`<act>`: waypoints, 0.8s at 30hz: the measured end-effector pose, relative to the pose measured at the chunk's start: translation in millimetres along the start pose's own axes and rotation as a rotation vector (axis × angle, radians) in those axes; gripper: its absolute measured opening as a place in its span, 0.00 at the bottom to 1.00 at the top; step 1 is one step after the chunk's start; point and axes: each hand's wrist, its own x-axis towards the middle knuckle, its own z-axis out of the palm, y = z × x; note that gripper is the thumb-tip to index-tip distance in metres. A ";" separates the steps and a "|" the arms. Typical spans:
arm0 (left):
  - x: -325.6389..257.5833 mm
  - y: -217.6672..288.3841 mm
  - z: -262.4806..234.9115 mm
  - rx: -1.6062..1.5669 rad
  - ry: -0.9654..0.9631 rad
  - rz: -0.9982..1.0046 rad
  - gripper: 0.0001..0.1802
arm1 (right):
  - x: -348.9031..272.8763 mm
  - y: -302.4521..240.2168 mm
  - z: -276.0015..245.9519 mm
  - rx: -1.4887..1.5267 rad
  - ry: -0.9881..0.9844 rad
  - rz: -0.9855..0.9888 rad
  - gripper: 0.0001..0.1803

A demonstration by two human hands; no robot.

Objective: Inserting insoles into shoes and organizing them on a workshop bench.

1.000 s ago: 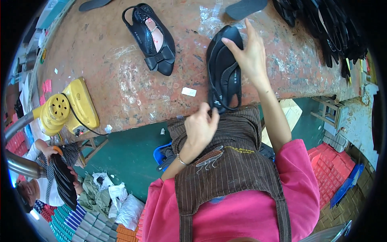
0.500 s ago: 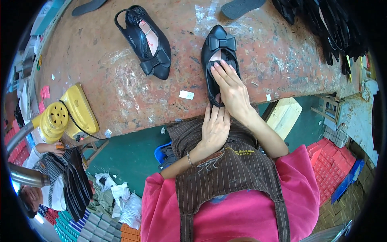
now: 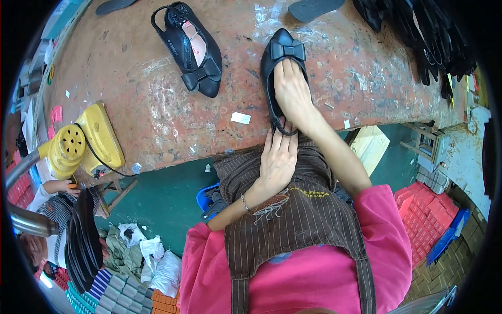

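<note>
Black shoe (image 3: 268,65): standing upright, its narrow toe pointing away from me
Bow (image 3: 287,49): sitting across the front, black too
Heel strap (image 3: 282,133): curving at the table's (image 3: 209,120) near edge
Opening (image 3: 273,97): holding my right hand's (image 3: 294,94) fingers, tips hiding inside

Hands (image 3: 293,94): right fingertips out of sight (inside the black shoe (image 3: 278,51)).

In the lower centre of the frame, the person is wearing a bright pink top (image 3: 314,282) with loose sleeves (image 3: 384,220); a dark brown apron (image 3: 298,235) is showing pale pinstripes, broad straps (image 3: 240,295), yellow lettering (image 3: 309,193) and an embroidered motif (image 3: 270,205), while a slim bracelet (image 3: 244,202) is circling the left wrist (image 3: 253,195).
</note>
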 end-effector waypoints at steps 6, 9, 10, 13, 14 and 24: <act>-5.0 -3.7 6.4 -0.034 0.018 -0.049 0.20 | -49.4 -11.5 -7.9 0.182 -0.048 -0.078 0.45; -4.5 -1.7 4.2 0.002 -0.011 -0.023 0.19 | -52.7 -13.1 -20.7 0.200 -0.095 -0.148 0.40; -4.1 -0.9 6.6 0.001 0.011 -0.022 0.19 | -28.3 -7.5 -24.8 0.222 -0.131 -0.068 0.36; -2.6 -4.0 2.4 -0.017 -0.025 -0.032 0.27 | -6.1 -12.1 -11.1 0.047 0.017 -0.127 0.24; -3.7 -4.9 2.3 -0.011 -0.021 -0.038 0.27 | -15.0 -15.8 -8.2 -0.016 0.108 -0.159 0.24; 0.8 -9.1 8.0 0.000 0.011 0.002 0.37 | 6.0 6.5 8.8 -0.076 0.136 -0.076 0.13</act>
